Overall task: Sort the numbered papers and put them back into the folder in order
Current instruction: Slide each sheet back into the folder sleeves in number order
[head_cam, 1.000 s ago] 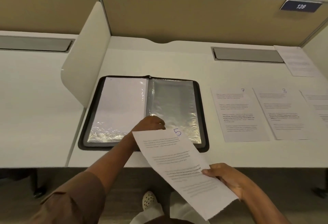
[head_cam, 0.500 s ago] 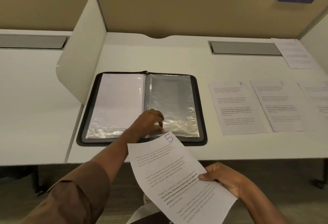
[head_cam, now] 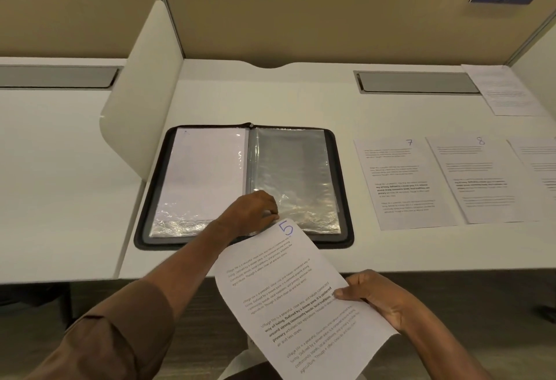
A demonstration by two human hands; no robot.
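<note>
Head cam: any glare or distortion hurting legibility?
Head view: glare on the folder sleeves' lower edges, by the left hand; wide-angle bends the desk edges; numbers on sheet 5, 7, 8 are readable, their body text mostly too soft.

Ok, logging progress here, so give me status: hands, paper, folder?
Right hand holding paper 5 by its edge. Left hand at bottom of folder's empty right sleeve. Papers 7 and 8 wait on desk. Nothing in the way.

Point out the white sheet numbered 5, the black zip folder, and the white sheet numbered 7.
White sheet numbered 5 (head_cam: 296, 298): head view, middle of page.
Black zip folder (head_cam: 346, 187): head view, right border.
White sheet numbered 7 (head_cam: 400, 184): head view, page centre.
</note>
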